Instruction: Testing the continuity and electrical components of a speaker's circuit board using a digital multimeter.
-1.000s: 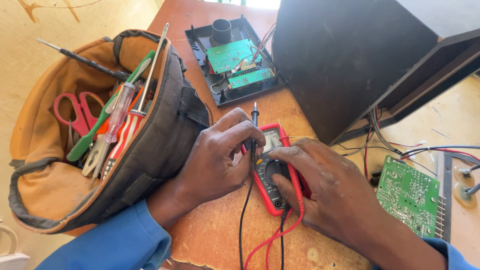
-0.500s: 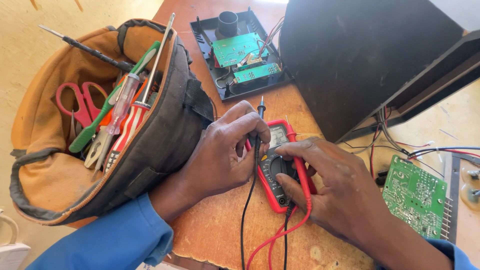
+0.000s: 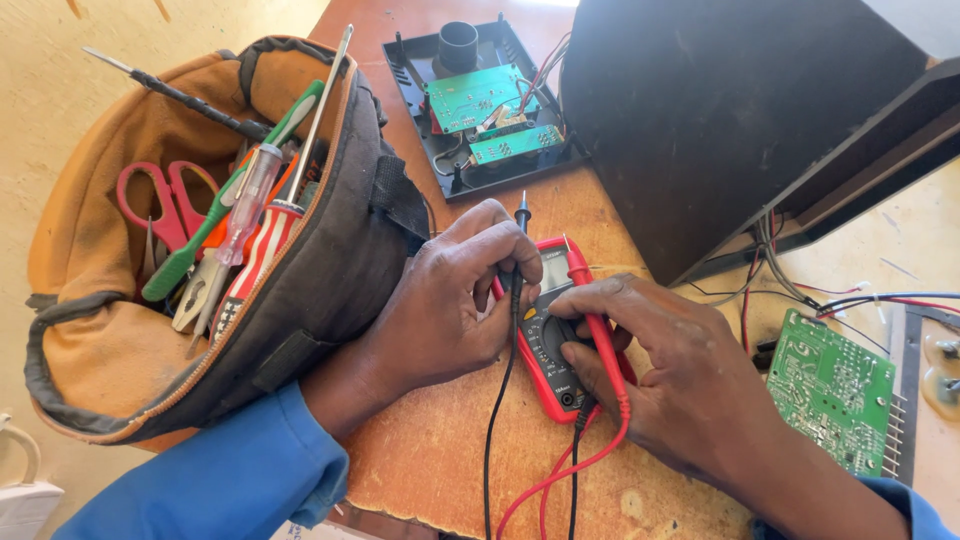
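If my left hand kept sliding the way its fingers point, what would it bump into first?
The left hand, holding the black probe, points right across the red multimeter. It would probably meet the right hand on the dial first, though depth is hard to judge.

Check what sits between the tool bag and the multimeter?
Head view: the left hand, gripping the black probe, fills the gap between tool bag and multimeter.

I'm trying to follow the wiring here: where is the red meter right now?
The red multimeter lies on the wooden table at centre of the head view, between the left hand and right hand, right of the tool bag.
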